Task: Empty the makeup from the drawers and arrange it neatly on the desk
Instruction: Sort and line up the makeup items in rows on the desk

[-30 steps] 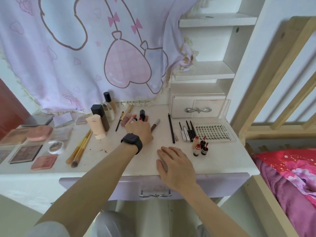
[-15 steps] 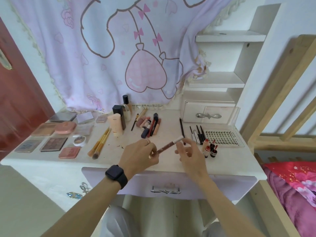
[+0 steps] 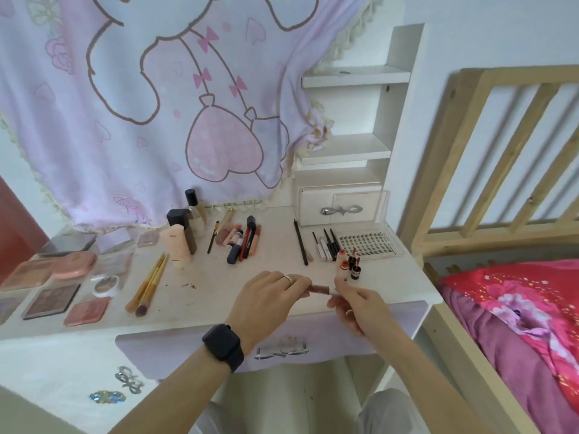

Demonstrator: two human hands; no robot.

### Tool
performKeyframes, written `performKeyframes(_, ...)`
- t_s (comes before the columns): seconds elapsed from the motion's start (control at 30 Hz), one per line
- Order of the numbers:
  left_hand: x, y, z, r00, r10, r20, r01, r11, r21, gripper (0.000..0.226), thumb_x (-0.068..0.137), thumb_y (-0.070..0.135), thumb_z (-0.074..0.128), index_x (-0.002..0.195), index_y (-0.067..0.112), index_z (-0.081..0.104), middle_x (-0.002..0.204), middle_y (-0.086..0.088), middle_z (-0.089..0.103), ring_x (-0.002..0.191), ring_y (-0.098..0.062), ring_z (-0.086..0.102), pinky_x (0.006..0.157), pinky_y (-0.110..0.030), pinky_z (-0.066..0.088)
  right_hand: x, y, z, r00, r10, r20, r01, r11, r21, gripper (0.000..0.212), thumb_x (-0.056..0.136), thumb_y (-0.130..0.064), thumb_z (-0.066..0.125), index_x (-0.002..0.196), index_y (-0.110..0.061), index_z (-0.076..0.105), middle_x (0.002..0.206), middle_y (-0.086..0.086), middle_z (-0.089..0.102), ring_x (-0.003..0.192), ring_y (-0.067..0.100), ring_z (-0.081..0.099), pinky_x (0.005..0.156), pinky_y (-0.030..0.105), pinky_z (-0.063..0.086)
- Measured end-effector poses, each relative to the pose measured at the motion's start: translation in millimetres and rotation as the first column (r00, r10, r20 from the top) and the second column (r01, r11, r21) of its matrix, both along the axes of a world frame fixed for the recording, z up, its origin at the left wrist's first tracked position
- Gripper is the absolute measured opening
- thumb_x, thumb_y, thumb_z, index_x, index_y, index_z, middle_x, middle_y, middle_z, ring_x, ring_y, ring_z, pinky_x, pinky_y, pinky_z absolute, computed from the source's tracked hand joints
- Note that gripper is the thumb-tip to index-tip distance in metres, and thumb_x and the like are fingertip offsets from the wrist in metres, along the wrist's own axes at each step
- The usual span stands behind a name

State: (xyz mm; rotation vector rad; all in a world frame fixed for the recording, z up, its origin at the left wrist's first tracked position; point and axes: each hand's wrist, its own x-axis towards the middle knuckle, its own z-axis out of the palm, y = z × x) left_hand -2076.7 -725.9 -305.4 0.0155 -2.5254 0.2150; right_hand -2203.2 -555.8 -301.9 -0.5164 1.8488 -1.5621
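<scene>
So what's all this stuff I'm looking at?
lilac cartoon-print cloth: one, lilac-pink, behind desk
white vanity desk: one, white, centre
flat palettes and compacts: several, pink-brown, desk's left
wooden-handled brushes: few, tan, beside palettes
bottles and peach tube: three, black-peach-clear, back centre
lipstick tubes: several, pink-red-navy, centre
slim pencils: several, black, right of centre
clear lash tray: one, clear, far right
small vials: few, red, before tray
small white drawer: one, white, back right
wooden bed frame: one, pale wood, right
brown gloss tube: one, brown, in both hands
left hand: one, grips tube
right hand: one, pinches tube's end
</scene>
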Motion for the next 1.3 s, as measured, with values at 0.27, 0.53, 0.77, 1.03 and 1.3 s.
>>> performKeyframes(0.27,-14.2,5.4,1.3,0.997,-0.059,0.05,0.051,0.987,0.154,0.04,0.1,0.043,0.037,0.102,0.022,0.07,0.09,0.006,0.059,0.056,-0.015,0.053,0.047,-0.029,0.051,-9.9,17.6,-0.7,0.967,0.057,-0.247,-0.059,0.998,-0.002,0.031,0.102,-0.035,0.055,0.081,-0.013,0.063,0.052,-0.011,0.042,0.048,0.011,0.036,0.048,0.026,0.032)
performKeyframes(0.53,-4.4,2.1,5.6,0.998,-0.056,0.038,0.045,0.969,0.241,0.038,0.101,0.045,0.037,0.109,0.024,0.067,0.098,0.01,0.056,0.057,-0.009,0.046,0.045,-0.024,0.045,-15.6,27.2,15.4,0.976,0.121,-0.18,-0.115,0.992,0.045,0.043,0.097,-0.056,0.053,0.098,-0.015,0.065,0.074,0.001,0.072,0.049,0.017,0.052,0.046,0.026,0.043)
performKeyframes(0.77,-1.8,1.3,11.1,0.997,-0.056,0.057,0.043,0.978,0.202,0.028,0.099,0.037,0.047,0.106,0.022,0.07,0.095,0.008,0.057,0.058,-0.012,0.051,0.047,-0.018,0.035,-21.8,27.1,9.2,0.967,0.138,-0.216,-0.151,0.988,-0.041,0.019,0.091,-0.017,0.073,0.099,-0.033,0.066,0.104,-0.005,0.067,0.071,0.015,0.065,0.065,0.028,0.055)
performKeyframes(1.03,-6.9,3.8,11.9,0.996,-0.069,0.052,0.058,0.981,0.186,0.033,0.102,0.036,0.043,0.115,0.021,0.069,0.098,0.004,0.06,0.064,-0.017,0.058,0.046,-0.029,0.05,-17.6,23.2,15.7,0.978,0.068,-0.196,-0.073,0.997,-0.021,0.024,0.098,-0.035,0.063,0.085,-0.015,0.067,0.068,0.003,0.068,0.054,0.016,0.054,0.057,0.031,0.049)
performKeyframes(1.3,-5.3,5.4,9.3,0.995,-0.064,-0.073,0.076,0.981,0.18,0.039,0.086,0.015,0.077,0.123,0.027,0.069,0.095,0.004,0.065,0.062,-0.018,0.057,0.047,-0.031,0.052,-18.7,20.8,17.1,0.994,0.015,-0.106,-0.029,0.99,-0.139,0.028,0.09,-0.037,0.072,0.11,-0.018,0.069,0.09,0.003,0.075,0.063,0.019,0.067,0.063,0.032,0.059)
